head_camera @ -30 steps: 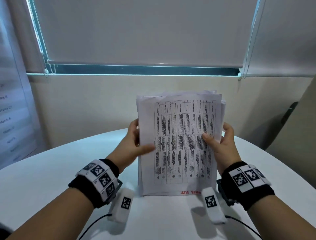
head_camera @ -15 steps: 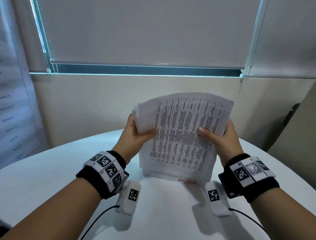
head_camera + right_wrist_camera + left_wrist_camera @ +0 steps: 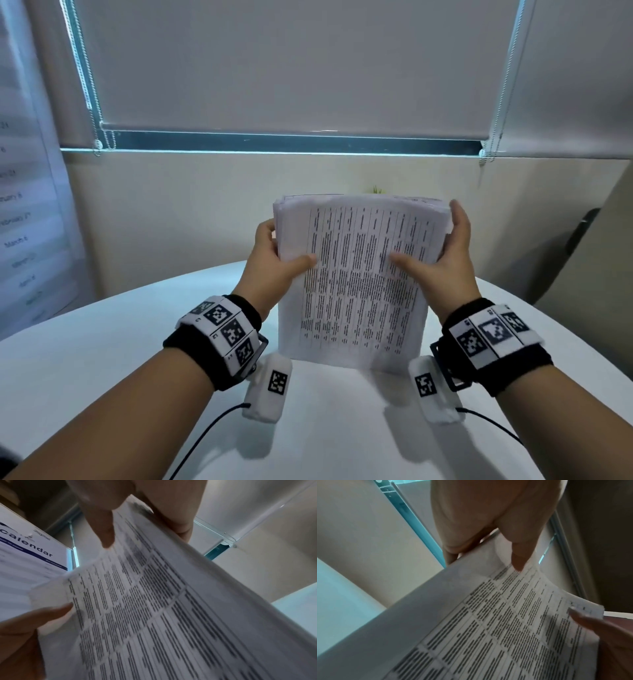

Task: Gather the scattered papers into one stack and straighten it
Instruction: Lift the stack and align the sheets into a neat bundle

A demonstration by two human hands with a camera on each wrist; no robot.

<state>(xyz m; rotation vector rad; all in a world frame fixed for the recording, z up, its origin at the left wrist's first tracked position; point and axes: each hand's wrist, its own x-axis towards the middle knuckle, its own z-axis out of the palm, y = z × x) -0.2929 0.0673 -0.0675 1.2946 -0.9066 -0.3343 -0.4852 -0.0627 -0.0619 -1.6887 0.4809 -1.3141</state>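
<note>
A stack of printed papers [image 3: 356,281] stands on its lower edge on the white table [image 3: 102,346], leaning slightly right, its printed table facing me. My left hand [image 3: 274,263] grips the stack's left edge, thumb on the front sheet and fingers behind. My right hand [image 3: 442,253] grips the right edge, thumb on the front and fingers reaching up to the top right corner. In the left wrist view the stack of papers [image 3: 505,622] fills the lower right under my left thumb. In the right wrist view the papers [image 3: 154,608] are pinched by my right thumb.
The round white table ends close to a beige wall [image 3: 171,222] under a window blind [image 3: 291,65]. A calendar poster [image 3: 20,219] hangs at the left. A dark chair back [image 3: 582,233] stands at the right. Two white tagged wrist modules with cables hang under my wrists.
The stack was lifted and tilted half a second ago; now its lower edge is back on the table. My right fingers have slid up to the top right corner.
</note>
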